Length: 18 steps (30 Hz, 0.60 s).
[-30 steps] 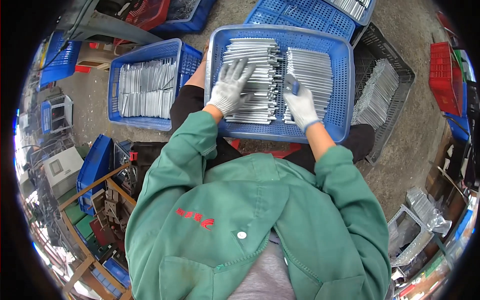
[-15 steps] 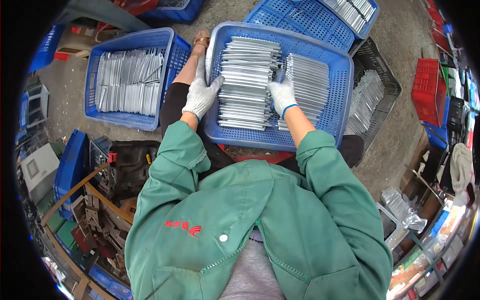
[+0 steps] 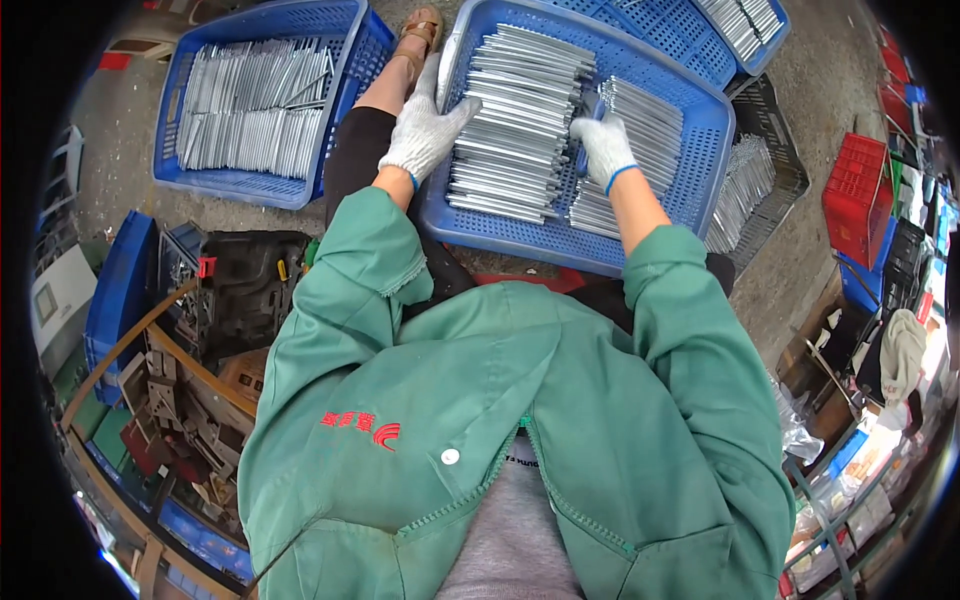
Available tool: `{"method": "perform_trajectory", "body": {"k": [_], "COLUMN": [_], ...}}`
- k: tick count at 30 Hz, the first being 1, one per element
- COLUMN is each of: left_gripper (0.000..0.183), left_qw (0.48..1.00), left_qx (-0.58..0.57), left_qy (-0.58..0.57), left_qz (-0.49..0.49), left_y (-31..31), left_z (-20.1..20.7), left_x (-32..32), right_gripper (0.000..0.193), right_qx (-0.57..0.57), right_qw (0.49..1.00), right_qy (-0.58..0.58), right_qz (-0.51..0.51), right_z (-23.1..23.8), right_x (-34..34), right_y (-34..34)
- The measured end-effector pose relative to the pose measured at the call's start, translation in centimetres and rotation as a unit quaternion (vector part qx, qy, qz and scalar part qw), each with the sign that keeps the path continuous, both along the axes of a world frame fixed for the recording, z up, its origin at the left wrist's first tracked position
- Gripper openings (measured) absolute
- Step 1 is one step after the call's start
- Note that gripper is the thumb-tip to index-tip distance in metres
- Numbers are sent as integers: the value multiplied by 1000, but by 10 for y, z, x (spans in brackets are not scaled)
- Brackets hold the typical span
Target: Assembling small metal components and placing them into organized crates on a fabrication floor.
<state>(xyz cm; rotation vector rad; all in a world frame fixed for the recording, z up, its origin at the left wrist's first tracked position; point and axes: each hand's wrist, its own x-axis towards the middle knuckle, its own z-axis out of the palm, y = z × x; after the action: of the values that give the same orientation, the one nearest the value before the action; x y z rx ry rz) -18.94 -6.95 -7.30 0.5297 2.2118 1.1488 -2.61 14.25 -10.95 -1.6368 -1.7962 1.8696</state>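
A blue perforated plastic basket (image 3: 475,232) lies across my lap with two stacks of shiny metal rods in it. My left hand (image 3: 425,140), in a white knit glove, lies along the basket's left rim. Its fingers are stretched out and the thumb is spread toward the ends of the left stack of rods (image 3: 520,125). In the gap between the stacks is my gloved right hand (image 3: 607,150), against the right stack of rods (image 3: 648,125). The right thumb points left; the other fingers are mostly hidden, so their grip does not show.
Another blue basket (image 3: 232,190) of metal rods stands on the floor to the left. A black crate (image 3: 785,175) with rods is at the right, and more blue baskets (image 3: 690,40) stand behind. Farther right is a red crate (image 3: 855,185). Tool cases and wooden frames crowd the lower left.
The view has shifted, so the baskets sit higher in the picture. My basket looks turned slightly clockwise. Both hands keep about the same places on it.
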Motion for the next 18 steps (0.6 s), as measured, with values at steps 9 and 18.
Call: {"method": "perform_trajectory", "body": {"k": [9,18], "left_gripper": [86,86], "left_qw": [1000,998], "left_qx": [14,47], "left_qy": [-3,30], "left_qz": [3,5], "left_y": [-1,-1], "left_z": [-10,-13], "left_x": [-3,0], "right_gripper": [27,27], "right_qx": [-205,-60], "right_qw": [959,997], "right_qy": [-190,-16], "right_qz": [-53,42], "right_z": [6,3], "right_x": [6,53], "right_y": [-19,-66]}}
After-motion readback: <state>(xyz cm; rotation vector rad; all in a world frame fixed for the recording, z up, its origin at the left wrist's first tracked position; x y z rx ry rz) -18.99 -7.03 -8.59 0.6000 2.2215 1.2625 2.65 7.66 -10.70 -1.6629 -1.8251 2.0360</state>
